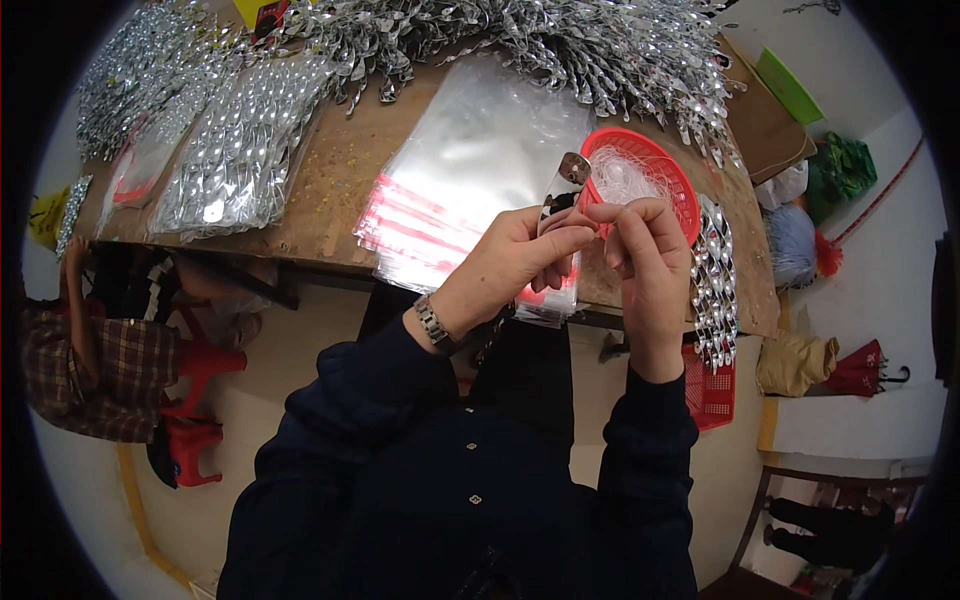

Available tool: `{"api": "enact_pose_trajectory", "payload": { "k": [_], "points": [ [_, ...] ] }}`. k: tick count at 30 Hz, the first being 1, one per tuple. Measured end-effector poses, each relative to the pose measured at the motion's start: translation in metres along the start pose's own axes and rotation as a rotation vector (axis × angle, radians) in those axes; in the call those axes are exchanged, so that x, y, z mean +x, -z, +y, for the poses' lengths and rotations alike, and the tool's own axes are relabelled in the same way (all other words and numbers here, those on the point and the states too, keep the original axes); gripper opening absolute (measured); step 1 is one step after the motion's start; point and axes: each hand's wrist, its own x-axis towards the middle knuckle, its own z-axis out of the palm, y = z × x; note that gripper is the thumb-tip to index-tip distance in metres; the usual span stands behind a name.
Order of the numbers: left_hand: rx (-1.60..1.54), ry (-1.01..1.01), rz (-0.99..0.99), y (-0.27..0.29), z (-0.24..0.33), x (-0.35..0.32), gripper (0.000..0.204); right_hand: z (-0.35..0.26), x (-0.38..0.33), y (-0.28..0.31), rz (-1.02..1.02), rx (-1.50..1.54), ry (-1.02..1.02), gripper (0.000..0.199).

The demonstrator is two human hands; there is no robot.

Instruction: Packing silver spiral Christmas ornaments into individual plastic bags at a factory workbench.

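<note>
Basket (672, 170) red w/ white threads (620, 180) inside; bags (470, 160) at centre clear w/ red stripes along the lower edge. Garlands (560, 40) across the top & packs (240, 150) upper left shiny silver, table (340, 170) brown. Sleeves (350, 400) at bottom dark navy, watch (433, 325) silver, crate (712, 390) lower right red, person's shirt (80, 370) at left edge brown-red plaid.

Worn wooden table (330, 190) — pale floor (250, 400), red stool (195, 420) beside it.
</note>
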Motion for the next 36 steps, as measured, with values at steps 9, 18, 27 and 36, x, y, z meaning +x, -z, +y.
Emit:
{"api": "enact_pose_trajectory", "payload": {
  "k": [9, 18, 27, 36],
  "points": [
    [-0.041, -0.005, 0.016, -0.001, -0.005, -0.002, 0.015, 0.012, -0.014, -0.011, 0.04, -0.029, 0.057, 0.006],
    [0.057, -0.046, 0.095, 0.007, 0.003, -0.02, 0.01, 0.01, -0.026, 0.007, 0.103, -0.294, 0.151, 0.008],
    [0.35, -0.14, -0.006, 0.017, 0.0, -0.039, 0.015, -0.005, -0.037, -0.006, -0.138, -0.647, 0.261, 0.032],
    [0.254, -0.064, -0.018, 0.021, -0.001, -0.045, 0.014, -0.002, -0.042, -0.007, -0.21, -0.684, 0.178, 0.005]
  ]
}}
